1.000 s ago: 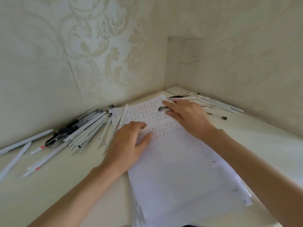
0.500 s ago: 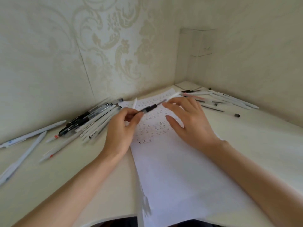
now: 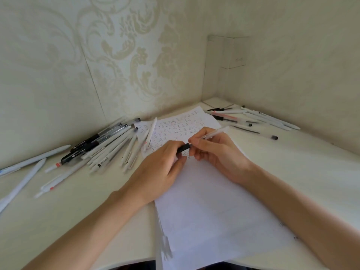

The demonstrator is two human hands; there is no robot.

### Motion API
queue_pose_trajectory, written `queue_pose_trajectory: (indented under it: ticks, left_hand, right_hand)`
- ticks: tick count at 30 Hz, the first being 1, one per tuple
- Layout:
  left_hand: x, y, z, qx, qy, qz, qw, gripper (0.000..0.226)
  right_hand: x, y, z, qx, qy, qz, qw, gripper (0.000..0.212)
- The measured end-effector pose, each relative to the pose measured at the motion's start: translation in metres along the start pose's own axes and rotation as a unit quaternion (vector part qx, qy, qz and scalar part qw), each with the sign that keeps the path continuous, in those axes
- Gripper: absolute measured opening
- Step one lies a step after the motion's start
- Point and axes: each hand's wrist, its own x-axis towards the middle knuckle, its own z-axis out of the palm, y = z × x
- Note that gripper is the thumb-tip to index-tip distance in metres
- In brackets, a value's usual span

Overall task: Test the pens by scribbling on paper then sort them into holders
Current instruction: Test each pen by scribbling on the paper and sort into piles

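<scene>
Now both hands hold one pen (image 3: 213,134) just above the paper (image 3: 210,211). The left hand (image 3: 161,166) curls its fingers round the black cap (image 3: 184,148) at one end. The right hand (image 3: 216,152) pinches the see-through body at the other end, with its thumb and fingers bent round it. I think the hands hold it like this to pull the cap off, so the tip can write.

The pen is long, thin and round. Its body looks like smooth, clear plastic, and the cap is dark and dull.

The paper is a flat white stack of thin sheets. It lies right under the hands, so the scribble can go there. The far part is full of little marks in rows. The near part is blank, so there is room for more. One white pen (image 3: 151,131) lies across its far left corner.

On the left, a big pile of pens (image 3: 109,147) lies on the desk (image 3: 302,172), touching and crossing each other. Most are white, some are black and some are clear. On the right, a small bunch of pens (image 3: 253,117) lies near the wall, well apart from the pile. Maybe one group is tested and one is not, but I cannot tell which. I cannot see any holder.

The desk is pale and smooth.
</scene>
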Motion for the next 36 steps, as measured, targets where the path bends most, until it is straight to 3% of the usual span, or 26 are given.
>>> queue_pose_trajectory:
  ticks: [3, 6, 14, 16, 19, 23, 28, 33, 36]
  left_hand:
    - [0.000, 0.003, -0.001, 0.044, 0.001, -0.010, 0.999, 0.019]
    - [0.000, 0.001, -0.003, 0.075, 0.010, -0.004, 0.997, 0.033]
    - [0.002, 0.007, -0.016, 0.049, 0.002, -0.095, 0.994, 0.060]
    - [-0.002, 0.006, -0.024, 0.079, -0.019, -0.114, 0.990, 0.077]
    - [-0.009, 0.002, -0.027, 0.158, -0.096, -0.104, 0.977, 0.090]
    - [-0.012, -0.003, -0.019, 0.152, -0.132, -0.121, 0.972, 0.088]
    - [-0.015, -0.008, -0.014, 0.138, -0.105, -0.136, 0.975, 0.086]
    - [-0.012, -0.007, -0.015, 0.103, -0.102, -0.158, 0.977, 0.060]
    - [-0.011, -0.006, -0.014, 0.101, -0.104, -0.154, 0.977, 0.057]
  right_hand:
    - [0.000, 0.000, 0.003, -0.001, -0.009, 0.005, 1.000, 0.005]
    - [0.000, 0.001, 0.003, 0.021, -0.016, 0.007, 1.000, 0.006]
    - [0.001, -0.003, 0.001, 0.056, 0.026, -0.001, 0.998, 0.019]
    - [0.002, -0.008, -0.006, 0.074, 0.045, 0.019, 0.996, 0.030]
    - [0.001, -0.015, -0.011, 0.033, 0.058, 0.029, 0.997, 0.029]
    - [0.001, -0.018, -0.001, -0.129, 0.118, -0.016, 0.984, 0.009]
    - [0.016, -0.011, 0.023, -0.240, 0.131, 0.023, 0.962, 0.035]
    - [0.012, 0.007, 0.034, -0.319, 0.128, -0.006, 0.939, 0.033]
    - [0.010, 0.009, 0.033, -0.316, 0.134, -0.013, 0.939, 0.030]
